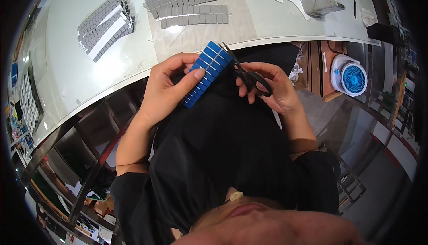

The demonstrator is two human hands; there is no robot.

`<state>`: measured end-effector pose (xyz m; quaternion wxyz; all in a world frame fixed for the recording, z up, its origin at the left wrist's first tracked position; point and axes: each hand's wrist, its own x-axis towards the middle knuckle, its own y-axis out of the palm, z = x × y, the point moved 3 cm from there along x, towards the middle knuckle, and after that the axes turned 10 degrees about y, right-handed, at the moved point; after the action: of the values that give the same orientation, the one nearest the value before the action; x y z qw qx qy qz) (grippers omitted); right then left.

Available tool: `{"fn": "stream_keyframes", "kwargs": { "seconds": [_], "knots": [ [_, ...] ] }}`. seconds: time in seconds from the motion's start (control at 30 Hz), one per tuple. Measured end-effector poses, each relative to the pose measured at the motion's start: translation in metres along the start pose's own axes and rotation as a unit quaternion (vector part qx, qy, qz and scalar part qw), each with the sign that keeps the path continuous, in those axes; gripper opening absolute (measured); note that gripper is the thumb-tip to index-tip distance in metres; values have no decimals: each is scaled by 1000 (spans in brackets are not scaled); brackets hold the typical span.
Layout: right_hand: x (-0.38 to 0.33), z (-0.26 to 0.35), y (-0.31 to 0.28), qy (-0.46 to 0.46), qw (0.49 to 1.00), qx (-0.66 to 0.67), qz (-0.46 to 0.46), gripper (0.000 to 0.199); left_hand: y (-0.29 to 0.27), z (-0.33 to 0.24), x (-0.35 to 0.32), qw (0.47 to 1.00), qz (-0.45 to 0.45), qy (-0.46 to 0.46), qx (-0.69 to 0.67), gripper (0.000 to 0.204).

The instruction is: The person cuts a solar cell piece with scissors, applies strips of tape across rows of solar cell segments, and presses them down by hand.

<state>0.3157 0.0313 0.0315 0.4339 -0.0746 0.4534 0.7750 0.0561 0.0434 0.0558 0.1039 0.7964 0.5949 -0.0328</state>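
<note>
Slanting across the frame's centre, a blue rectangular strip with pale lines (210,70) is pinched in the left hand (171,81) between thumb and curled fingers. Black-handled scissors (248,76) are gripped by the curled right hand (277,84), blades beside the strip's upper end. Grey segmented strips (195,16) are laid on the white bench (60,66), upper frame.

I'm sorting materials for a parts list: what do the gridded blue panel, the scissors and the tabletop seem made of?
Blue panel: glossy segments, perhaps silicon or glass; the thin bright lines suggest metal.
Scissors: matte-looking black handle loops, probably plastic; slim, pointed dark blades, likely metal.
Tabletop: smooth, pale, softly reflective; perhaps laminate or coated board.
</note>
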Motion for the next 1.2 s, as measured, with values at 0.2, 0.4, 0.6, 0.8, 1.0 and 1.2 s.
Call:
{"fn": "stream_keyframes", "kwargs": {
  "seconds": [0.2, 0.4, 0.6, 0.8, 1.0, 1.2],
  "knots": [
    [4, -1, -4, 2, 1000, 0, 18, 56, 1, 2, 3, 999, 12, -11, 34, 27],
    [7, -1, -5, 6, 999, -24, 28, 54, 0, 0, 1, 998, 15, -28, 47, 27],
    [5, -1, -8, 12, 999, -38, 14, 50, 2, -2, 3, 998, 21, -7, 65, 25],
    [3, -2, -8, 27, 998, -55, -32, 44, 2, -4, 3, 996, 21, -5, 82, 24],
    [-2, 1, -15, -124, 977, -104, -141, 34, -5, -3, -2, 997, -14, 23, 70, 24],
    [-83, 80, -153, -425, 706, -229, -518, 34, -59, -48, -25, 771, -198, 393, 461, 28]
  ]
}}
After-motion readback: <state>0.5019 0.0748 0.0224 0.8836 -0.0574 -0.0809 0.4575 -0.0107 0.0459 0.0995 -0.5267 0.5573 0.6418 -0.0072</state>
